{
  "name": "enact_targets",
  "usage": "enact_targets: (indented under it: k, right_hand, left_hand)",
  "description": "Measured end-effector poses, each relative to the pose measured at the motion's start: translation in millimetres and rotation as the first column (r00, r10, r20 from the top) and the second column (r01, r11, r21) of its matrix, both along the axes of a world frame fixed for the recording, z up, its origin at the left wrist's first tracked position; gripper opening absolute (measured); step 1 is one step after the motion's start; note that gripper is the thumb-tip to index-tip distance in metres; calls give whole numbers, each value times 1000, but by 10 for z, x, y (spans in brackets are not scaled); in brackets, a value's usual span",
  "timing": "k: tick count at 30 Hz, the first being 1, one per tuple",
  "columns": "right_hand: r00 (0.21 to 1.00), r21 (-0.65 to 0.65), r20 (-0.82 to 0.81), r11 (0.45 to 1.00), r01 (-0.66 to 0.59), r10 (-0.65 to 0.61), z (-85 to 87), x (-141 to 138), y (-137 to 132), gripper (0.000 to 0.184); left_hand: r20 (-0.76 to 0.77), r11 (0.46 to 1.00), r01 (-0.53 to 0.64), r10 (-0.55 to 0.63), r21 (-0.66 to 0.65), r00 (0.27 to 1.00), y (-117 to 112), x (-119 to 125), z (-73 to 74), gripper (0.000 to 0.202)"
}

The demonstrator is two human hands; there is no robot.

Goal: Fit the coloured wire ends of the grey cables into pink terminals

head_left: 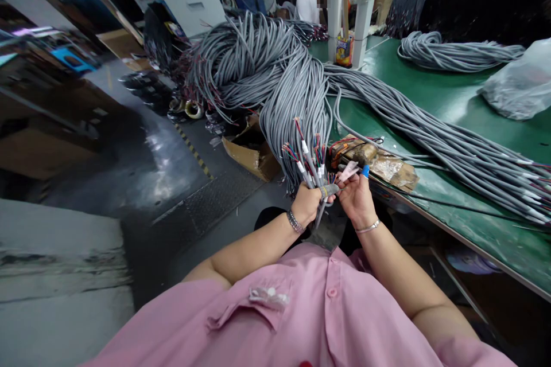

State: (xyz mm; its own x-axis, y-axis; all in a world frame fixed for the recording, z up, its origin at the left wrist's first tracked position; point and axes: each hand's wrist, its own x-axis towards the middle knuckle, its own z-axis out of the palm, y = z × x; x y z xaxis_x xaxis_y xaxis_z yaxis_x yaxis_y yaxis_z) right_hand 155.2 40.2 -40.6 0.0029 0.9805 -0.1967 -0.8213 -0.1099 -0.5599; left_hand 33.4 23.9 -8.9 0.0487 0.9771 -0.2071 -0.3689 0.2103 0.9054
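My left hand [306, 202] is closed around a small bunch of grey cables [310, 172], whose stripped ends with red, blue and green wires stick up above the fist. My right hand [356, 195] is closed beside it, pinching a pinkish strip [349, 171] against the bunch, and one fingertip wears a blue cap [365, 171]. Both hands hover just off the near edge of the green bench [451, 103]. A big mass of grey cable [297, 92] drapes over the bench edge behind the hands.
A worn tape-covered block [374, 159] lies on the bench by my right hand. More cable lies in a long bundle [465, 152], a coil [451, 51] and a pile [241, 57]. A plastic bag [519, 83], white post [334, 6], cardboard box [252, 155] and a seated person [309, 0] are nearby.
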Motion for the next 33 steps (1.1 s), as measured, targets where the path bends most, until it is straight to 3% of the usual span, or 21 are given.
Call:
enact_targets:
  k: [9, 16, 22, 27, 30, 33]
  right_hand:
    - [991, -80, 108, 995, -64, 73, -185, 154, -225, 35]
    - [933, 2, 348, 995, -100, 93, -116, 120, -407, 24]
    - [707, 215, 706, 963, -163, -38, 42, 20, -642, 16]
    - [589, 345, 778, 932, -112, -217, 174, -18, -771, 12]
    - [512, 441, 793, 891, -109, -330, 369, -31, -821, 14]
    - [381, 535, 812, 824, -184, -442, 658, -70, -844, 27]
  left_hand:
    - [69, 992, 106, -110, 63, 991, -107, -285, -53, 25]
    - [71, 982, 148, -157, 115, 985, -98, -372, -65, 23]
    - [-21, 974, 145, -144, 172, 989, -104, -352, -95, 22]
    - [-29, 973, 165, -162, 162, 986, -130, -383, -44, 26]
    - [-88, 965, 203, -190, 168, 978, -176, -407, -9, 28]
    - [-216, 930, 273, -222, 245, 951, -229, -400, 6, 26]
